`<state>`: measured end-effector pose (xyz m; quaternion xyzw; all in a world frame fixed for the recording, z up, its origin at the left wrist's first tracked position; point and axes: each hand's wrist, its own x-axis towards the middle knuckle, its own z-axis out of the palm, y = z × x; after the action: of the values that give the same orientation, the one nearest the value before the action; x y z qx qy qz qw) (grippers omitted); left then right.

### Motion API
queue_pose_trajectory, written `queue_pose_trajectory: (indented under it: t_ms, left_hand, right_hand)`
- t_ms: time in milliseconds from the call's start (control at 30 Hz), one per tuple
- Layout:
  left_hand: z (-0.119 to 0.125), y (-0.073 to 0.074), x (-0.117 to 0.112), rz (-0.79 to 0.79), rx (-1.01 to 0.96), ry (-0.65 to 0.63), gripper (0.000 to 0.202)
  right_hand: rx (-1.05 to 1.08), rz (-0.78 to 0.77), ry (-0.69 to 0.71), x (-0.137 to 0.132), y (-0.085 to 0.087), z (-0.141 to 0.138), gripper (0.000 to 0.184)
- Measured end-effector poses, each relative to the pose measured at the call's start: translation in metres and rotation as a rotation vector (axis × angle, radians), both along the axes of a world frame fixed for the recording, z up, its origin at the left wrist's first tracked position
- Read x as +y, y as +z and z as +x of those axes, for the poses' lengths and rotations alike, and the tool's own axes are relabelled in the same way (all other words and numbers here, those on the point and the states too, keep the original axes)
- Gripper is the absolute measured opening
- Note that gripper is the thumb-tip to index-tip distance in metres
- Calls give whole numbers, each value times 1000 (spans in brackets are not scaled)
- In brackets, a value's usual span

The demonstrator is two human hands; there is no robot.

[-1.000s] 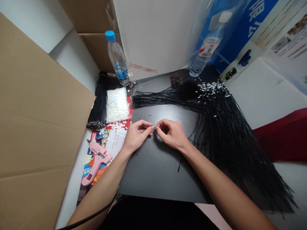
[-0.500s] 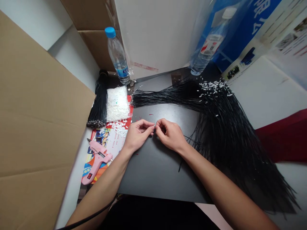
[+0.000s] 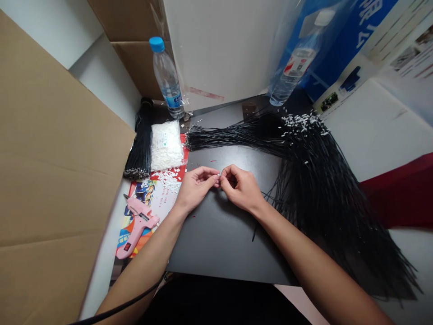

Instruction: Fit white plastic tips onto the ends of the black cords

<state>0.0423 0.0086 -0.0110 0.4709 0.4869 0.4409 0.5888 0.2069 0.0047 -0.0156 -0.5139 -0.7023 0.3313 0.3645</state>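
Observation:
My left hand [image 3: 195, 188] is closed in a pinch over the dark table, with a tiny white connector housing [image 3: 218, 175] at its fingertips. Right against it, my right hand [image 3: 239, 187] pinches with thumb and forefinger at the end of a thin black wire, mostly hidden by the fingers. A loose black wire end [image 3: 253, 233] shows below my right wrist. Left of my hands, several loose white housings [image 3: 167, 177] lie scattered in front of a clear bag of white housings [image 3: 166, 145]. A large heap of black wires [image 3: 324, 194], many tipped with white housings, spreads at the right.
Behind my hands a bundle of black wires [image 3: 233, 136] lies across the table. Another bundle [image 3: 139, 144] is at the left, near a pink glue gun [image 3: 138, 225]. Two water bottles [image 3: 168, 81] [image 3: 294, 63] stand at the back. A cardboard panel [image 3: 61, 149] borders the left.
Both hands stay almost in place, fingertips still meeting. The white housing between them shows slightly more clearly now. The view has shifted very slightly.

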Motion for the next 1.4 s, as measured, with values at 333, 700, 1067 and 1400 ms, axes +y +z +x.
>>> queue_pose_trajectory:
  t_ms: [333,700,1067,1400]
  left_hand:
    - [1,-1,-2,20,46,15,21]
    - [6,-4,-1,21,32,91,18]
    - [4,-3,0,38,-33,44,26]
    - [-7,1,-6,131,177,48,29]
  right_hand:
    - [-25,-17,19,0,-2,2,4]
    - [-104,40,28,1,-6,-4,9]
    - [-188,146,-12,0,5,-3,10]
    - [98,60,-350,27,71,64,20]
